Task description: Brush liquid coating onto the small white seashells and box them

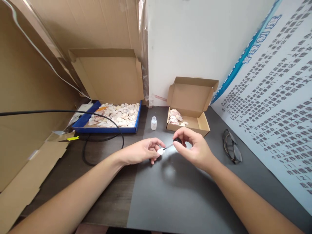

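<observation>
Between the thumb and fingers of my left hand [143,151] is a small white seashell [161,151]. My right hand [192,146] grips the black cap of a brush [169,146], whose thin stem points down to the left. The brush tip meets the shell's face, or comes very close to it. Behind my hands a small uncapped glass bottle [153,123] with a pale label stands upright. Part of the black cap is hidden by my right fingers.
A blue-sided cardboard box [109,130] full of shells lies open at the back left. A smaller cardboard box [201,125] with several shells is at the back right. Folded glasses [232,148] rest at the right. A black cable [123,138] loops across the left side.
</observation>
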A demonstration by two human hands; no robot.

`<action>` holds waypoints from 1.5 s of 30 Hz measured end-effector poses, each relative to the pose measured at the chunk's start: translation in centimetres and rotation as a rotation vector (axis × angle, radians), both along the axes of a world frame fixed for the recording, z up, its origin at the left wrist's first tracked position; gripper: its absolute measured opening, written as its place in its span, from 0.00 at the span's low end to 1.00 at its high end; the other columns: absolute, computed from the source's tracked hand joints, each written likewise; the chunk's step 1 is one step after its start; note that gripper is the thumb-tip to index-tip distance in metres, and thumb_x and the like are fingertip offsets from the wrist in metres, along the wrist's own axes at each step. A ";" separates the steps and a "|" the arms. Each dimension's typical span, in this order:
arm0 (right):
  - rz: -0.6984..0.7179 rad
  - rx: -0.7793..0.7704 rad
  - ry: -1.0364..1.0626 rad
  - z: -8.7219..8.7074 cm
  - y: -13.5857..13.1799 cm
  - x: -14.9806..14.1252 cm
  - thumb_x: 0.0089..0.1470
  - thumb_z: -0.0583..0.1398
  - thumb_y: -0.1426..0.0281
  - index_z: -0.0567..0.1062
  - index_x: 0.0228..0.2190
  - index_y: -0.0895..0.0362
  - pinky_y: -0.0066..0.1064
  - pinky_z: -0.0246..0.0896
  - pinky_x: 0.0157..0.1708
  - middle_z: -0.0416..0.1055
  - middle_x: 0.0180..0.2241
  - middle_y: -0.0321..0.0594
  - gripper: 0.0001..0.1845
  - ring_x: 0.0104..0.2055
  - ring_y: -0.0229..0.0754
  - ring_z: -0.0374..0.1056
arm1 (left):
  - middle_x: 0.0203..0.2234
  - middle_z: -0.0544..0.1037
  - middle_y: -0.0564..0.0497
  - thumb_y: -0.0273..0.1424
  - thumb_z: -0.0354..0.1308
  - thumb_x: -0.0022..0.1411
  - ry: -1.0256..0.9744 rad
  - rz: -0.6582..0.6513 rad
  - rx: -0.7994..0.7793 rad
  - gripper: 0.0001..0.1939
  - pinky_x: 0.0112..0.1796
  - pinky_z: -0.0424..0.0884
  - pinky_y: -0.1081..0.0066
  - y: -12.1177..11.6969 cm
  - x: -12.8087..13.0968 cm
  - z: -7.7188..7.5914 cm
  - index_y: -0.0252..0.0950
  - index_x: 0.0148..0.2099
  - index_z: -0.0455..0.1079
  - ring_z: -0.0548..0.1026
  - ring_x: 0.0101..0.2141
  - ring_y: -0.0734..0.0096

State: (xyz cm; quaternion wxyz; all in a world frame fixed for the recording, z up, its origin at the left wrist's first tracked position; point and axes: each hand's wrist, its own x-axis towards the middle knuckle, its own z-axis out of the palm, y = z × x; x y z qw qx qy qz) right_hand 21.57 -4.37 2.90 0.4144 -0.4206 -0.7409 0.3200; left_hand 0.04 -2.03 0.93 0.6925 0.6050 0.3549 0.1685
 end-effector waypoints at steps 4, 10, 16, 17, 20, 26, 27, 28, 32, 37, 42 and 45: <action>-0.009 -0.015 -0.037 0.0 0.0 0.0 0.51 0.61 0.72 0.70 0.31 0.56 0.28 0.55 0.25 0.58 0.22 0.30 0.03 0.23 0.34 0.56 | 0.29 0.68 0.55 0.33 0.61 0.59 0.001 -0.006 -0.014 0.15 0.32 0.67 0.70 0.1 -0.1 -0.1 0.33 0.46 0.63 0.66 0.27 0.77; 0.009 -0.014 -0.015 -0.1 0.1 0.1 0.51 0.60 0.72 0.71 0.31 0.56 0.28 0.55 0.25 0.58 0.22 0.30 0.03 0.23 0.34 0.56 | 0.28 0.68 0.56 0.34 0.62 0.58 -0.004 0.015 -0.015 0.16 0.30 0.66 0.71 0.0 0.0 -0.1 0.34 0.44 0.63 0.66 0.26 0.77; 0.003 -0.023 0.023 -0.2 0.3 0.1 0.52 0.60 0.71 0.71 0.32 0.56 0.27 0.56 0.25 0.58 0.23 0.30 0.03 0.24 0.34 0.57 | 0.27 0.69 0.57 0.33 0.63 0.56 -0.005 0.018 -0.012 0.16 0.28 0.66 0.72 0.1 0.0 -0.3 0.35 0.44 0.63 0.66 0.25 0.77; 0.009 -0.025 0.011 -0.2 0.3 0.1 0.51 0.60 0.71 0.71 0.32 0.56 0.27 0.55 0.25 0.58 0.23 0.30 0.03 0.24 0.34 0.57 | 0.27 0.69 0.57 0.33 0.63 0.56 -0.002 0.021 -0.010 0.16 0.28 0.65 0.72 0.1 0.0 -0.3 0.35 0.44 0.63 0.66 0.25 0.77; -0.010 -0.018 -0.006 -0.2 0.3 0.1 0.51 0.61 0.71 0.71 0.31 0.56 0.27 0.55 0.25 0.58 0.22 0.30 0.03 0.23 0.34 0.56 | 0.27 0.69 0.57 0.32 0.62 0.56 -0.001 0.027 -0.003 0.16 0.28 0.65 0.73 0.1 0.0 -0.3 0.35 0.44 0.64 0.66 0.25 0.77; -0.008 -0.007 -0.034 0.0 0.0 0.2 0.50 0.61 0.72 0.71 0.31 0.56 0.28 0.55 0.25 0.58 0.22 0.30 0.03 0.23 0.34 0.56 | 0.27 0.68 0.57 0.33 0.62 0.56 -0.002 0.018 0.015 0.15 0.27 0.64 0.73 0.1 0.0 -0.4 0.35 0.45 0.65 0.66 0.24 0.78; -0.011 -0.003 -0.025 0.0 0.0 0.2 0.50 0.61 0.72 0.71 0.31 0.56 0.28 0.55 0.25 0.58 0.22 0.30 0.03 0.24 0.34 0.56 | 0.27 0.68 0.57 0.33 0.63 0.56 -0.002 0.018 0.016 0.16 0.27 0.64 0.73 0.1 0.0 -0.3 0.35 0.45 0.65 0.66 0.24 0.78; -0.004 -0.006 -0.007 0.0 -0.1 0.2 0.51 0.60 0.72 0.71 0.31 0.56 0.28 0.55 0.25 0.58 0.22 0.30 0.03 0.24 0.34 0.56 | 0.27 0.68 0.57 0.33 0.63 0.56 -0.001 0.017 0.018 0.16 0.28 0.65 0.72 0.1 0.0 -0.3 0.35 0.45 0.65 0.66 0.24 0.77; 0.046 -0.023 -0.042 0.1 -0.1 0.2 0.50 0.60 0.72 0.71 0.32 0.56 0.27 0.56 0.26 0.59 0.23 0.30 0.04 0.24 0.34 0.57 | 0.27 0.68 0.58 0.34 0.63 0.57 0.002 0.015 0.005 0.17 0.30 0.66 0.70 0.1 0.0 -0.3 0.35 0.46 0.64 0.67 0.24 0.77; 0.033 -0.026 -0.028 0.1 -0.1 0.0 0.51 0.60 0.71 0.71 0.31 0.56 0.27 0.56 0.26 0.58 0.22 0.30 0.03 0.24 0.34 0.57 | 0.27 0.69 0.56 0.35 0.63 0.57 -0.006 0.007 -0.011 0.15 0.31 0.68 0.69 0.1 -0.1 -0.3 0.35 0.44 0.64 0.68 0.25 0.76; 0.000 -0.010 -0.039 0.0 -0.1 -0.1 0.50 0.60 0.72 0.71 0.31 0.56 0.28 0.55 0.26 0.58 0.22 0.30 0.03 0.24 0.34 0.56 | 0.27 0.69 0.56 0.34 0.62 0.57 0.010 0.011 0.008 0.15 0.29 0.66 0.71 0.1 -0.1 -0.3 0.35 0.44 0.64 0.68 0.25 0.76; 0.026 -0.038 -0.008 0.1 -0.1 0.0 0.51 0.60 0.71 0.71 0.32 0.56 0.28 0.56 0.26 0.59 0.23 0.30 0.03 0.24 0.34 0.57 | 0.27 0.69 0.56 0.33 0.61 0.57 0.018 0.003 0.025 0.13 0.29 0.66 0.71 0.1 0.0 -0.3 0.35 0.43 0.65 0.67 0.25 0.77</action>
